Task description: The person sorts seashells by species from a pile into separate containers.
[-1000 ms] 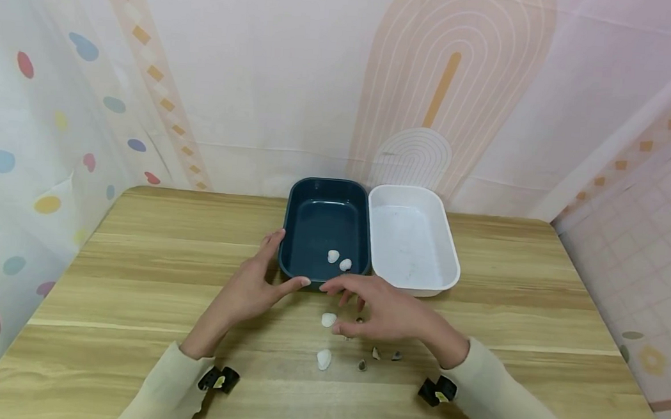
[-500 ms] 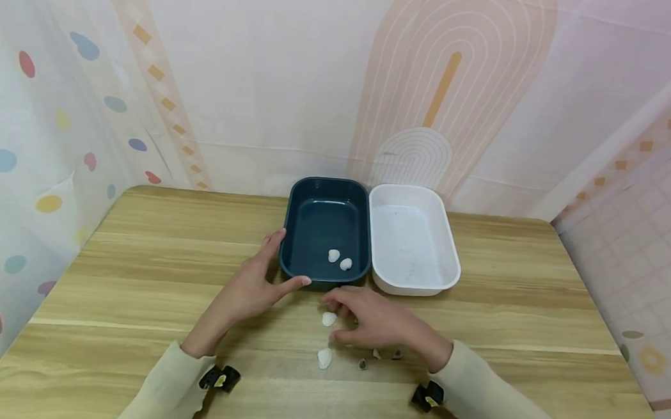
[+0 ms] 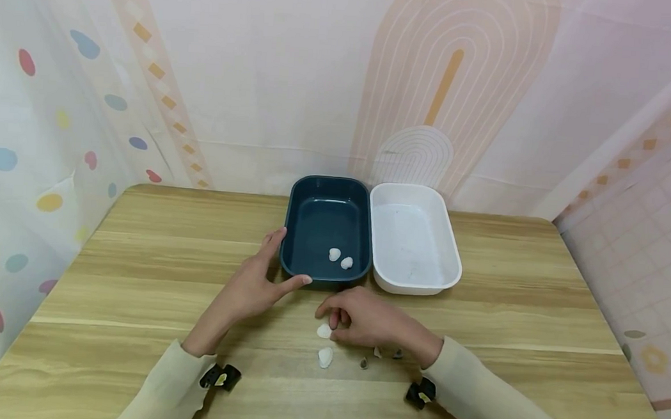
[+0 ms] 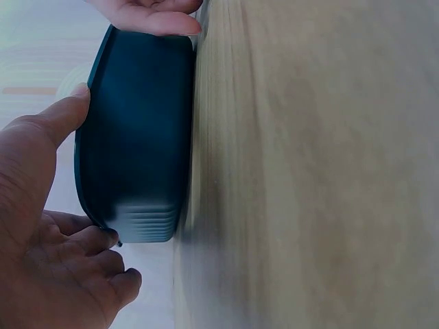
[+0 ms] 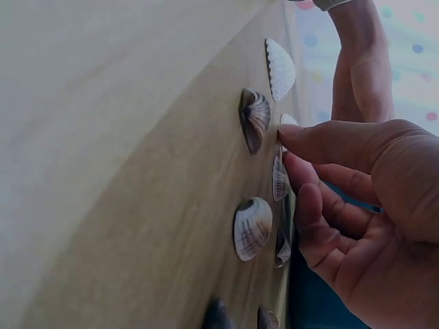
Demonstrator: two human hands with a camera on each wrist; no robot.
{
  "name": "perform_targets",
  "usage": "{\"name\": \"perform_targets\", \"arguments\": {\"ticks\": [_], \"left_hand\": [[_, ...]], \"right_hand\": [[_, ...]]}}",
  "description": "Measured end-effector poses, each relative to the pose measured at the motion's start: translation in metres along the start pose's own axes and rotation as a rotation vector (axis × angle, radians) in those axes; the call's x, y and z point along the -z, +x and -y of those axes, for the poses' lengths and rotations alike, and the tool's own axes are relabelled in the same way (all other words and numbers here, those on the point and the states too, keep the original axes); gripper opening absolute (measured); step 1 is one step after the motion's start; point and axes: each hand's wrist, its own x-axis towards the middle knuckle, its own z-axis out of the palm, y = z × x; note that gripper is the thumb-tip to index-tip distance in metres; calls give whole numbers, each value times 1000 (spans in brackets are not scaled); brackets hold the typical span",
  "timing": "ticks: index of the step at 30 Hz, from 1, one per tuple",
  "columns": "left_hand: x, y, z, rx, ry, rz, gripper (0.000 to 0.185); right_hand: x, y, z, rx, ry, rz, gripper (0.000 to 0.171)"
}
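Observation:
My left hand [image 3: 283,263] cups the near left corner of the dark blue tray [image 3: 326,190], thumb along the front rim and fingers up the left side; the left wrist view shows this hand [image 4: 41,205] against the tray wall [image 4: 137,137]. Two white shells [image 3: 341,258] lie inside the tray. My right hand [image 3: 328,321] is curled low over the table just in front of it, thumb and fingertips pinching a white shell [image 3: 324,330]. In the right wrist view the thumb tip touches that shell [image 5: 288,120].
A second white shell [image 3: 324,357] and three small dark striped shells [image 3: 364,364] lie on the wooden table [image 3: 136,255] near my right hand. A white tray [image 3: 450,242] stands against the blue tray's right side. Patterned walls enclose the table.
My right hand has drawn back from the blue tray's front rim toward me, dropped to the table and closed on the white shell, which shifted slightly nearer. The left hand has stayed put.

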Motion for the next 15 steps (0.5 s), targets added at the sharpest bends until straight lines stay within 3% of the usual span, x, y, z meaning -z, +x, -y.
{"name": "perform_targets", "arguments": {"ticks": [15], "left_hand": [[1,-1,-2,-15,5,-8,112]], "right_hand": [[6,3,-3,61,40,100,26]]}}
